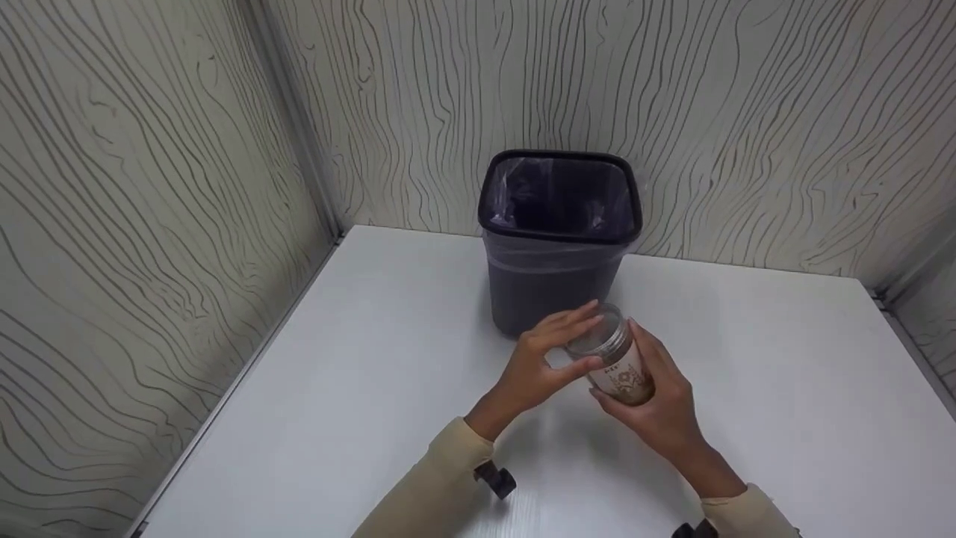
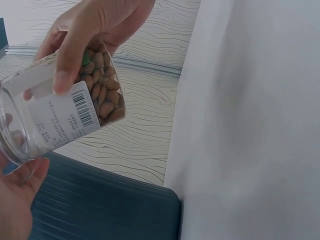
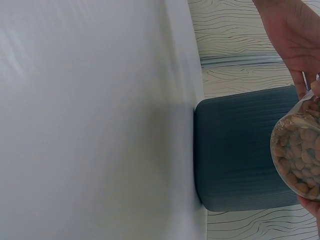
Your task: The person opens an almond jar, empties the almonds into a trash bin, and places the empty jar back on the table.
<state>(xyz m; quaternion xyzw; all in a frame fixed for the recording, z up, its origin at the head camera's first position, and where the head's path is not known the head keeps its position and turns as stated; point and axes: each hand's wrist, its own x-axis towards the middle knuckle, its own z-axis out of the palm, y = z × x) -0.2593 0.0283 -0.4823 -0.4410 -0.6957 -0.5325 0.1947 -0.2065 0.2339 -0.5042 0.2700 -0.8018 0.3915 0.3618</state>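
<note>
A clear plastic jar (image 1: pixel 626 373) with a white printed label is held tilted above the table, its mouth toward the left hand. My right hand (image 1: pixel 665 407) grips the jar round its labelled body, thumb and fingers on opposite sides. With thumb and fingers spread across the rim, my left hand (image 1: pixel 536 365) holds the jar's top end. Almonds (image 2: pixel 103 92) lie heaped toward the jar's base in the left wrist view. The right wrist view shows the round base of the jar (image 3: pixel 300 157) full of almonds, the left hand (image 3: pixel 300 42) beyond it.
A dark bin (image 1: pixel 553 291) with a clear plastic liner (image 1: pixel 556 258) stands upright on the white table (image 1: pixel 373 359), just beyond the hands. Wood-grain patterned panels (image 1: pixel 463 82) enclose the table at the back and left.
</note>
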